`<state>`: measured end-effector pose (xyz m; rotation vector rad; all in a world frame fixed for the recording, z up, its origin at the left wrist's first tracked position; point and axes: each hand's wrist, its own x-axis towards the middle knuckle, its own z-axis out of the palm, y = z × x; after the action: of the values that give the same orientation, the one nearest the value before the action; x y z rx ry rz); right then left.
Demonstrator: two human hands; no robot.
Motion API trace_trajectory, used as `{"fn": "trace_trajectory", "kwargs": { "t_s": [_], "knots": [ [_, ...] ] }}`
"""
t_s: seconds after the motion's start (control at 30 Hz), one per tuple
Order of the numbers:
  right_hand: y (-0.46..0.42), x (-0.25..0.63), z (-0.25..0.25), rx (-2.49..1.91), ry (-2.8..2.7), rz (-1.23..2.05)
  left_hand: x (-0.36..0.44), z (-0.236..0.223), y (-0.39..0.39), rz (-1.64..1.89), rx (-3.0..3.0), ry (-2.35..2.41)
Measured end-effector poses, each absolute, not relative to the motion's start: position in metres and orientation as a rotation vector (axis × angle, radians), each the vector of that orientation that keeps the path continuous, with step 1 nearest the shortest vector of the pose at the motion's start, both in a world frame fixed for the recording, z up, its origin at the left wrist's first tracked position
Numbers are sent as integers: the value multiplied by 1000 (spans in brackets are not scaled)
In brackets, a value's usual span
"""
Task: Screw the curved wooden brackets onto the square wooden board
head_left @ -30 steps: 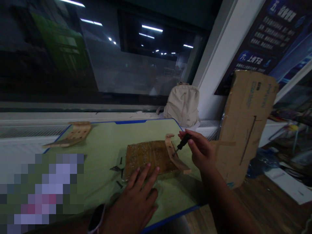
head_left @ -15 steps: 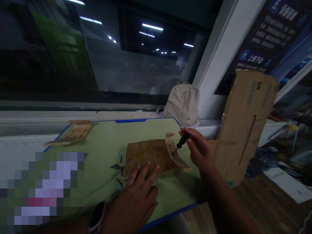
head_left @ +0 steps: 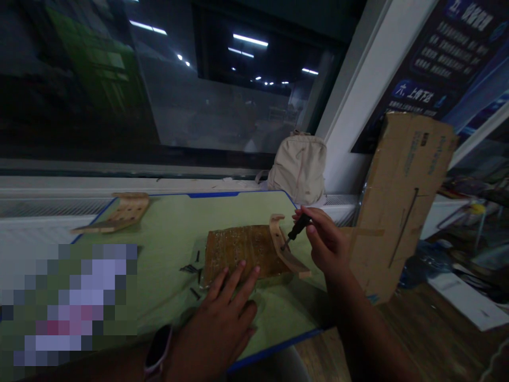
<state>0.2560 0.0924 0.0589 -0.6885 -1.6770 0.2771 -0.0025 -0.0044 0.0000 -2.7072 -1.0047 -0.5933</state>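
One curved, light-wood piece [head_left: 129, 211] with drilled holes lies at the tabletop's [head_left: 170, 225] left edge. Several slim, dark screws [head_left: 191, 269] lie beside a glossy, brown, rectangular board [head_left: 234, 245]. Left hand [head_left: 217, 329]: fingers apart, fingertips on board. Curved, light-wood strip [head_left: 294, 262]: across board's right end. Right hand [head_left: 328, 241]: fingers clamped on a tilted, black-handled screwdriver [head_left: 298, 227], tip at strip.

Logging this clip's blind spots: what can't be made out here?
All in the head view:
Tip of the screwdriver at the strip: too small.
Near edge of the board: partly behind the left hand.
Count of the screws: small, blurred.
Lower left: masked by pixel blocks.
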Motion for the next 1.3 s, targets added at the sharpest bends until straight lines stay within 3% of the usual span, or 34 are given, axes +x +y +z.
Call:
{"fn": "trace_trajectory", "kwargs": {
  "t_s": [0.13, 0.4, 0.63, 0.87, 1.13, 1.3],
  "knots": [
    [92, 252, 57, -682, -1563, 444, -2, 0, -4, -605, -2699, -1014],
    [91, 257, 60, -629, -1718, 143, -1, 2, -5, -600, -2699, -1006],
    [90, 252, 58, -674, -1606, 340, -1, 2, -5, -610, -2684, -1001],
    [90, 256, 62, -625, -1707, 72, -2, 0, -5, -615, -2687, -1013],
    [89, 252, 60, -695, -1616, 278, -2, 3, -4, -619, -2702, -989],
    [89, 256, 60, -632, -1593, 143, -2, 3, -5, -605, -2694, -1004]
  ]
}}
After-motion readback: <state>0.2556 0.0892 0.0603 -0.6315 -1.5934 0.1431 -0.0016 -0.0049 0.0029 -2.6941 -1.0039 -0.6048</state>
